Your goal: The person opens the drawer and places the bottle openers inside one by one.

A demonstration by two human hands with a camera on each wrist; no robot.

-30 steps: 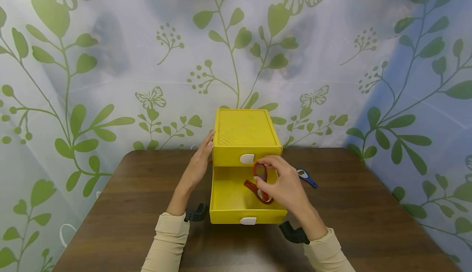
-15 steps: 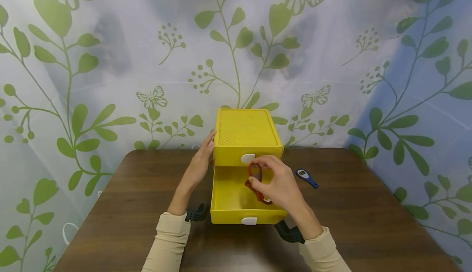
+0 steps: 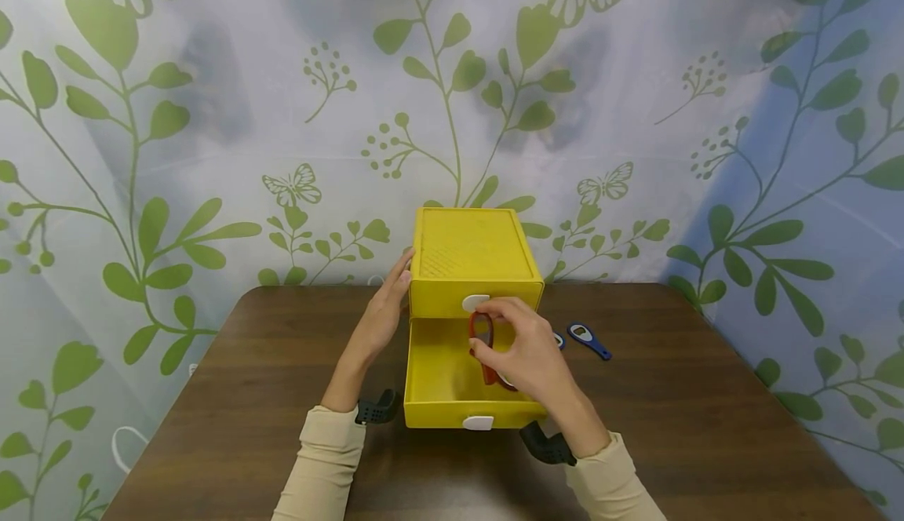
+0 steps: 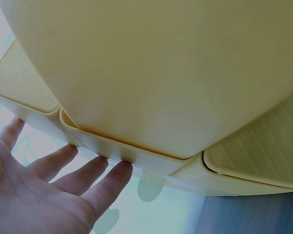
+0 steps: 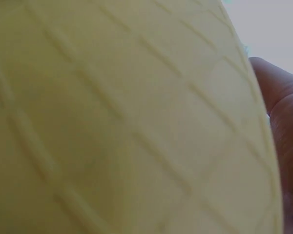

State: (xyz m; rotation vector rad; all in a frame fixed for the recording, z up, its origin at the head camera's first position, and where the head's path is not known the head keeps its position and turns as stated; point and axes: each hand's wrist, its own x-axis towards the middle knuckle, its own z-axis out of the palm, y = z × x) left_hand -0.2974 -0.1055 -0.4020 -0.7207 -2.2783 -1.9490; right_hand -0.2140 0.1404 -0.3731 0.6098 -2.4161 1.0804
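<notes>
My right hand [image 3: 526,348] pinches a red bottle opener [image 3: 484,331] between thumb and fingers, over the pulled-out lower drawer [image 3: 431,376] of a yellow two-drawer box [image 3: 473,246]. Below it another red opener [image 3: 489,376] lies in that drawer, partly hidden by the hand. My left hand [image 3: 381,313] rests with outstretched fingers against the box's left side; the left wrist view shows the fingertips [image 4: 122,170] at the yellow wall. In the right wrist view, yellow patterned plastic [image 5: 136,122] fills most of the picture, with part of the hand at the right edge.
On the brown table [image 3: 282,364], a blue bottle opener [image 3: 588,340] lies right of the box. A second blue one [image 3: 559,340] shows partly behind my right hand. The upper drawer [image 3: 438,299] is pushed in. A leaf-patterned curtain [image 3: 318,113] hangs behind.
My right hand has shifted slightly left with the red opener, covering more of the one in the drawer and uncovering part of a second blue opener. The left hand stays put.
</notes>
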